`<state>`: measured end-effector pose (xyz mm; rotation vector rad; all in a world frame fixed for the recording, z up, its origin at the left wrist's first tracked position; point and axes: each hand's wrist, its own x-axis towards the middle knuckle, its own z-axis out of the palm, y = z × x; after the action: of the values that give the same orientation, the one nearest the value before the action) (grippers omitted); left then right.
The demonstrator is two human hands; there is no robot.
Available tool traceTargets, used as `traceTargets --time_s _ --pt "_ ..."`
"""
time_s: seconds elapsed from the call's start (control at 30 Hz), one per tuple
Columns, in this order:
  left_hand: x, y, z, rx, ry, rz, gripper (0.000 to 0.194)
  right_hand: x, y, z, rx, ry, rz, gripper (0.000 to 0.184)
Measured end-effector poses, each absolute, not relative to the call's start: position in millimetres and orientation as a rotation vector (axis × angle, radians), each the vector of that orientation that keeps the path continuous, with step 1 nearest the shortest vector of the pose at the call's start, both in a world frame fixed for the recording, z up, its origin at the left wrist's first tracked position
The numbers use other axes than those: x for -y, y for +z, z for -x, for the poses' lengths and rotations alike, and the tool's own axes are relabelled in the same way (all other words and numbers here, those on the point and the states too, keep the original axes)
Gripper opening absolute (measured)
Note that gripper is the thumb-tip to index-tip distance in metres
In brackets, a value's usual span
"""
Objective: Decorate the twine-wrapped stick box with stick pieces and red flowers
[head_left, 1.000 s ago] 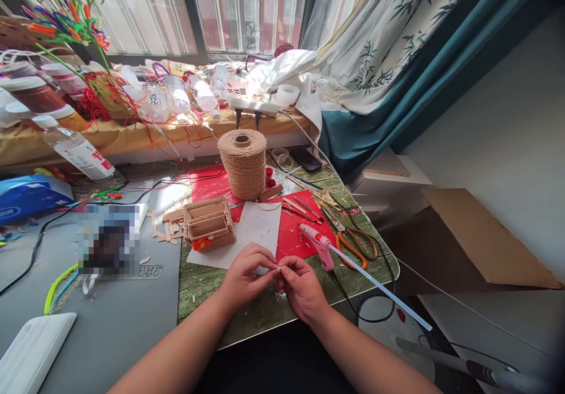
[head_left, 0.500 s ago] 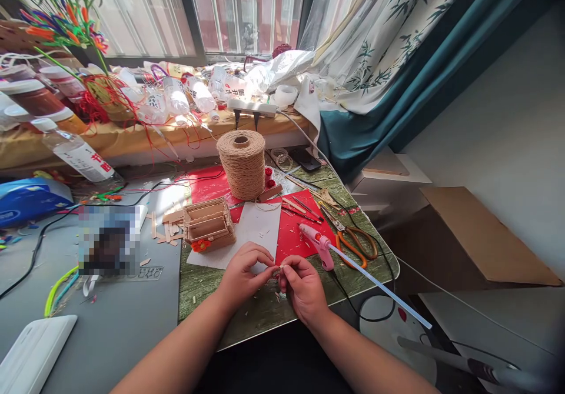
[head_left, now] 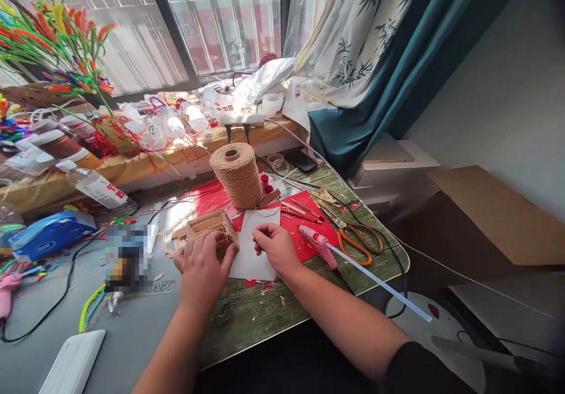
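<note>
A small box built of wooden craft sticks stands on the table, its near side covered by my left hand. The fingers and thumb of that hand are around the box. Just right of it, above a white paper sheet, is my right hand with thumb and fingertips pinched together. Whatever lies between those fingertips is too small to make out. Beyond the box rises a big spool of twine. A pink glue gun with a long glue stick lies to the right of my right hand.
Orange-handled scissors and several pencil-like sticks lie on red paper. A black cord crosses the table at the left, near a blue packet. Plastic bottles and red string crowd the window ledge. A white power strip sits there.
My hands have parted. The left moved left and onto the wooden box, turning it slightly; the right moved up over the white paper. The view has shifted.
</note>
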<state>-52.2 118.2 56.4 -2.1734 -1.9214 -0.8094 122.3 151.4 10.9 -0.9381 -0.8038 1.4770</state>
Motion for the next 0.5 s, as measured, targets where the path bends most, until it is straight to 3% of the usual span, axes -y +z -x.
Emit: traceTargets --time_s 0.2,0.3,0.5 --pt "-127.8 51.6 66.0 1.833 -0.46 2.25 0.017 -153.3 -10.2 -116.9 0.995 1.429 0.973 0.021" --pt "-136.6 51.2 79.5 1.74 -0.584 2.357 0.012 -147.3 -9.1 -123.2 1.079 1.365 0.967 0.017" --pt "-130.5 63.3 100.3 1.907 -1.025 2.433 0.019 -141.6 3.2 -129.9 1.024 1.406 0.872 0.019"
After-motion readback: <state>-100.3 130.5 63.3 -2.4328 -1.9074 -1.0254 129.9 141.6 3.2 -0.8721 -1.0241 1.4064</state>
